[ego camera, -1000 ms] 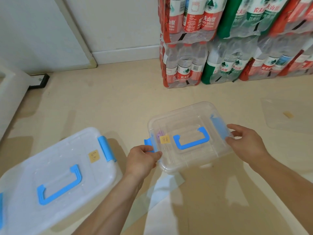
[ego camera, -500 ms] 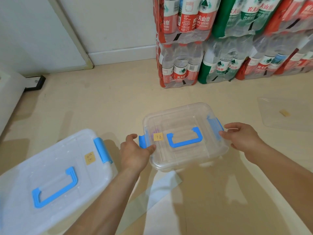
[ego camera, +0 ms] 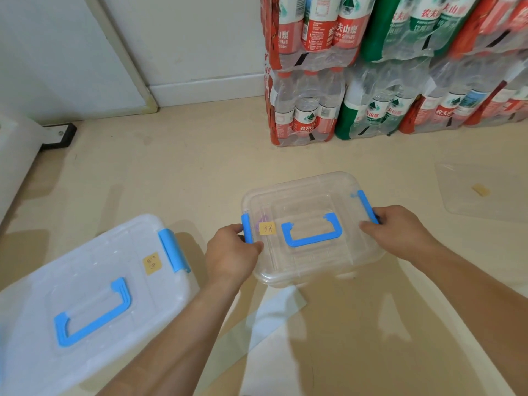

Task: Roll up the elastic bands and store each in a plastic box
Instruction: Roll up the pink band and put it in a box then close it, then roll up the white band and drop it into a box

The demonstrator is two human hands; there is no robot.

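Note:
A small clear plastic box with a blue lid handle and a yellow label stands on the floor in the middle. My left hand grips its left blue latch, thumb on the lid. My right hand grips the right blue latch. A faint purple shape shows through the lid near the label; I cannot tell what it is. A larger frosted plastic box with blue handle, blue latch and yellow label lies at the lower left, lid on.
Shrink-wrapped packs of water bottles are stacked against the wall behind. A clear plastic sheet with a yellow tag lies on the floor at right. Another clear sheet lies under my arms. A white appliance edge stands at far left.
The clear box sank to the floor and shifted slightly left. Both hands stayed on its latches, which now lie closed against its sides.

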